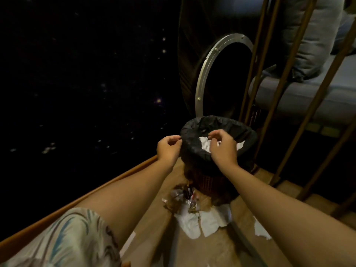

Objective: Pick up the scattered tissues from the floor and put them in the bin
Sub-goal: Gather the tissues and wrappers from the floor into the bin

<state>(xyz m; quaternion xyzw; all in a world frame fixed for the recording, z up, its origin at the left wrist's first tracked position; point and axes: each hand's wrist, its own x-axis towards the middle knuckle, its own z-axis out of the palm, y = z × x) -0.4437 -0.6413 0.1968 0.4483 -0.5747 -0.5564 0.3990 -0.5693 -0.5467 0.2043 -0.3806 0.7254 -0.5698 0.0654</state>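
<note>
Floor: brown wooden boards (227,245) lit near me, bounded on the left by a raised wooden edge (81,199); beyond that edge all is dark and I cannot tell what lies there.
Bin: small basket bin (217,151) with a black liner (196,149) folded over its rim, standing at the far end of the lit floor, just in front of a metal ring (215,60).
Tissues in bin: white tissue (207,145) shows inside the liner mouth.
Tissues on floor: a large torn white sheet (202,222) lies just beside the bin's base on my side; a smaller scrap (261,231) lies by the floor's right edge, under my right forearm.
Other litter: crumpled wrappers (185,197) touching the sheet's far edge.
Left hand: my left hand (168,148) is curled, thumb and forefinger pinching the liner at the rim's left side.
Right hand: my right hand (222,147) hovers over the mouth, fingertips pinched together; whether they grip tissue or liner I cannot tell.
Handling, as I judge it: tissue is light, soft, easily torn; gather it by bunching the middle, not by tugging a ragged corner.
Open room: wooden rails (285,83) crowd the right; floor between bin and me is free for reaching.
</note>
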